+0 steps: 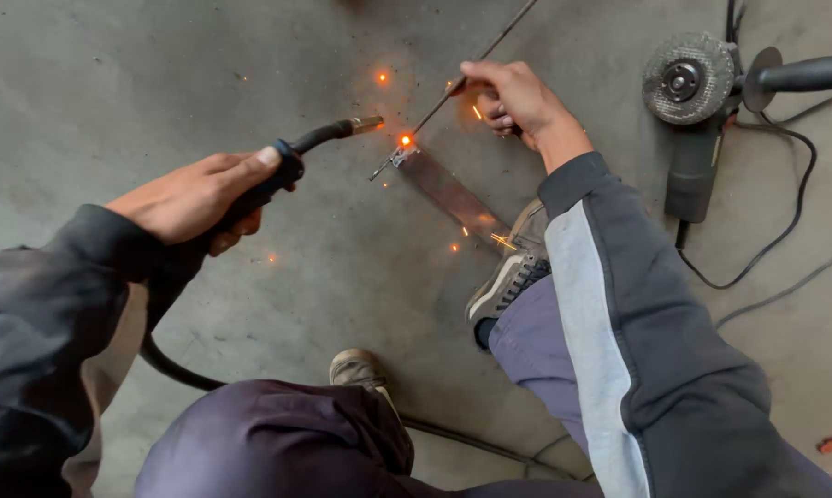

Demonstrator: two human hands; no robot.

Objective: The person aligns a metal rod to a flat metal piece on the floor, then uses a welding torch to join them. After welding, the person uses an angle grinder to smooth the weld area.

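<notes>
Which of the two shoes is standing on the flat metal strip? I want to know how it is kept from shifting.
The right shoe, grey with a ridged sole, presses on the metal strip below the right hand. The tan left shoe rests on bare floor.

Left hand point(194, 195) grips welding torch point(319, 140); right hand point(513, 94) pinches thin rod point(485, 48).

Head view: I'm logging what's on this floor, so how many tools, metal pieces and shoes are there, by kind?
Welding torch, in the left hand: 1
Angle grinder: 1
Flat metal strip: 1
Thin metal rod, in the right hand: 1
Shoes: 2
Total: 6
</notes>
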